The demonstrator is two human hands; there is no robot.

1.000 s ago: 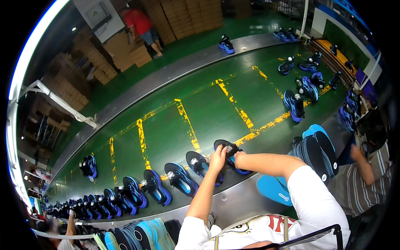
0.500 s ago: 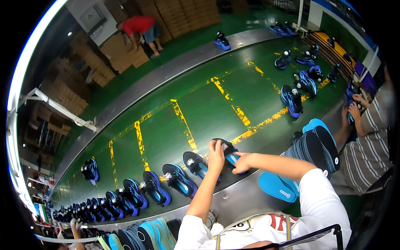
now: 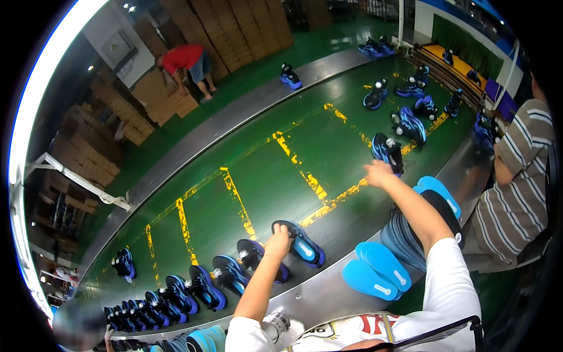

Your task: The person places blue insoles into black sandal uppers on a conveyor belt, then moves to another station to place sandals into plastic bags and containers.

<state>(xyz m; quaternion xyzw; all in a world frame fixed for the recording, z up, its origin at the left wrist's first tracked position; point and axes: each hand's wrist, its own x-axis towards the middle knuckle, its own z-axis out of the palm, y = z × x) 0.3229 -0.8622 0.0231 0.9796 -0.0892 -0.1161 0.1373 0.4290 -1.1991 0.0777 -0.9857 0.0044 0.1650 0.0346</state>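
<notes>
My left hand (image 3: pixel 280 241) is closed on the edge of a black and blue sports shoe (image 3: pixel 307 246) with a light blue insole inside. This shoe lies at the right end of a long row of similar shoes (image 3: pixel 199 286) along the near edge of the green belt. My right hand (image 3: pixel 381 174) is stretched out to the right with its fingers apart, holding nothing. Just beyond its fingers is another black and blue shoe (image 3: pixel 384 146); whether they touch it I cannot tell.
Bright blue insoles (image 3: pixel 375 273) lie on the metal ledge (image 3: pixel 319 287), beside a thick stack of dark insoles (image 3: pixel 404 232). More shoes (image 3: pixel 410 123) are scattered at the belt's far right. A person in a striped shirt (image 3: pixel 510 199) sits at right; another in red (image 3: pixel 186 61) bends over cartons.
My right hand has left the insole inside the shoe and moved far right, toward another shoe. My left hand and its shoe are now lower and further left in view. The view has shifted.
</notes>
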